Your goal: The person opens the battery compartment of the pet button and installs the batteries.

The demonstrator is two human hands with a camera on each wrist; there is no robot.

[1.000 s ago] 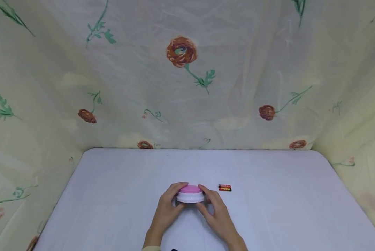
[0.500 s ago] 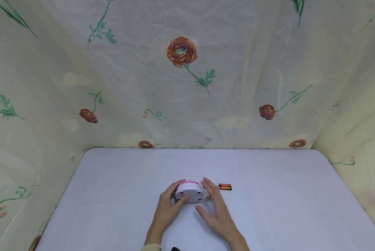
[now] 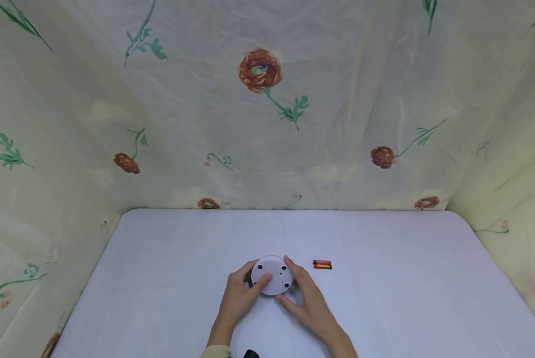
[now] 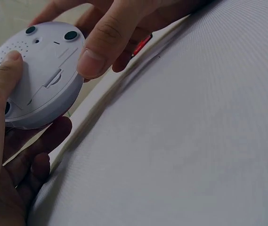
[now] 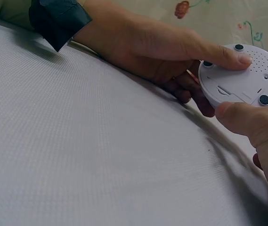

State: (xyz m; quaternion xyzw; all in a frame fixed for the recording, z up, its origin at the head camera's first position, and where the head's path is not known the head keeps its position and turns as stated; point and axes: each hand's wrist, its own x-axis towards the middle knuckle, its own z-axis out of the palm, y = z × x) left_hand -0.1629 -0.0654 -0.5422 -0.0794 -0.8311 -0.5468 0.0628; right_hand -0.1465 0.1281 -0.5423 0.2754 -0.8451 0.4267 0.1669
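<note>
A round white device (image 3: 272,274) is turned upside down, showing its white base with black rubber feet, speaker holes and a battery cover (image 4: 37,70) (image 5: 247,82). Both hands hold it just above the table. My left hand (image 3: 240,293) grips its left side, thumb on the base (image 5: 237,57) and fingers curled beneath. My right hand (image 3: 305,298) grips the right side, thumb pressed on the base rim (image 4: 93,59). Its pink top is hidden underneath. Two red batteries (image 3: 322,264) lie on the table just right of the hands.
The white table (image 3: 406,278) is walled on three sides by cream floral cloth (image 3: 258,124). A dark wrist strap (image 5: 58,19) sits on the left wrist.
The device went from pink top up, through a tilt, to fully upside down. The right hand, briefly open beside it, now grips it again.
</note>
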